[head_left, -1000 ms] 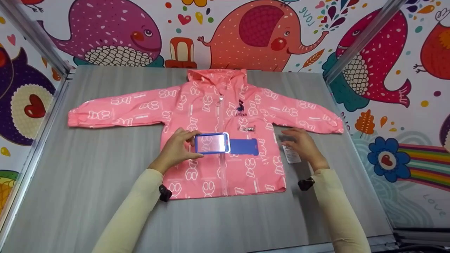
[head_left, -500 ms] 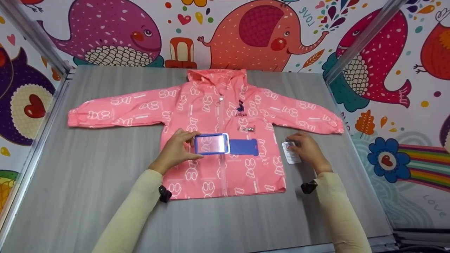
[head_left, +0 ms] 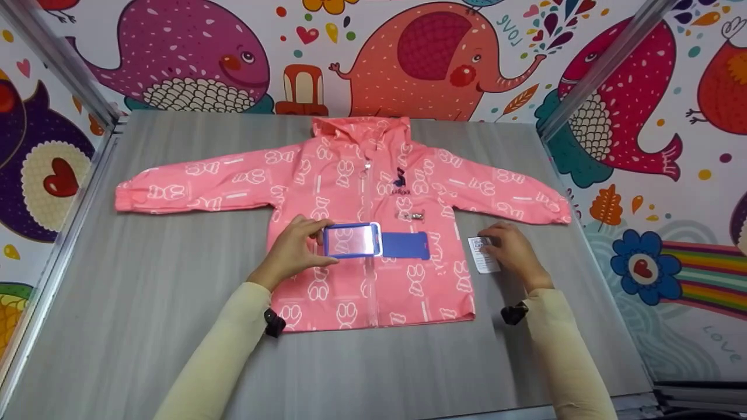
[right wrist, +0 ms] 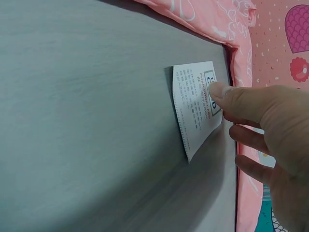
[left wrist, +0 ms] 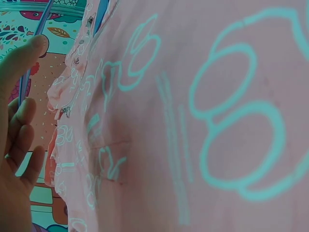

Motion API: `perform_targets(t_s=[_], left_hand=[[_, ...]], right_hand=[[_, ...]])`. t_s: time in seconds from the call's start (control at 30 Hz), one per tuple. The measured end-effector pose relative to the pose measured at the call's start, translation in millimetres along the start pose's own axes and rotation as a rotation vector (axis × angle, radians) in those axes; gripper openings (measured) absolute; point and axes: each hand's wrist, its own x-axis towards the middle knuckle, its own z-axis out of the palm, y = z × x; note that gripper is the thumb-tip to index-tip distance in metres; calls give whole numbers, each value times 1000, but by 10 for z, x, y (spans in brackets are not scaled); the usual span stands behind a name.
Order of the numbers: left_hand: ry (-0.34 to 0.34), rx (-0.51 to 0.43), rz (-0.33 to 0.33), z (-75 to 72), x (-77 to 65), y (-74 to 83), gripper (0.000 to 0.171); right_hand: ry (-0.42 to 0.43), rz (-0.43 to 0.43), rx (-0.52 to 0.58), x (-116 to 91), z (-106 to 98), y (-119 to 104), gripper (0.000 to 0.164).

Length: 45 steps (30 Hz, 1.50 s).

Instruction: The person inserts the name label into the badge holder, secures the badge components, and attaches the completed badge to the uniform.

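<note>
My left hand (head_left: 292, 248) holds a clear card holder with a blue frame (head_left: 351, 240) by its left end, thumb below and fingers above, over the front of a pink jacket (head_left: 344, 291). In the left wrist view the holder shows edge-on as a thin strip (left wrist: 23, 87). To its right is a flat blue panel (head_left: 405, 245), overlapping the holder's white-edged end in the head view. My right hand (head_left: 513, 248) pinches a small white printed card (right wrist: 193, 96) at its upper edge, thumb on the printed face, just right of the jacket's side.
The jacket lies spread on a grey wood-grain table (head_left: 175, 280), hood toward the back and both sleeves stretched out. A small metallic clip (head_left: 410, 216) sits on its chest. Cartoon-printed walls (head_left: 315, 52) and metal posts (head_left: 601, 64) enclose the table's back and sides.
My right hand has shifted slightly right and down, uncovering more of the card, and its thumb is now on the printed face. The left hand and the card holder stay in place.
</note>
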Motion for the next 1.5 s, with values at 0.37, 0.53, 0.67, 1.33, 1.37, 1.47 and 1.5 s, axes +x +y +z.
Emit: perform_targets(t_s=[0.37, 0.53, 0.67, 1.33, 1.37, 1.47, 1.5], left_hand=[[-2, 8, -8, 19, 4, 0, 74], [-10, 5, -16, 27, 8, -5, 75], [-11, -1, -18, 21, 4, 0, 75], [-29, 5, -22, 11, -4, 26, 73], [-31, 5, -24, 11, -5, 27, 73], [-34, -3, -25, 9, -5, 36, 74], [-35, -6, -25, 9, -5, 37, 75]], right_hand=[[0, 50, -14, 2, 0, 49, 27], [0, 82, 3, -3, -3, 41, 27], [8, 94, 27, -6, 1, 37, 25], [42, 31, 17, -10, -23, 108, 11], [33, 37, 18, -11, -38, 96, 11], [20, 48, 26, -10, -89, 77, 13], [16, 55, 31, -8, -108, 71, 14]])
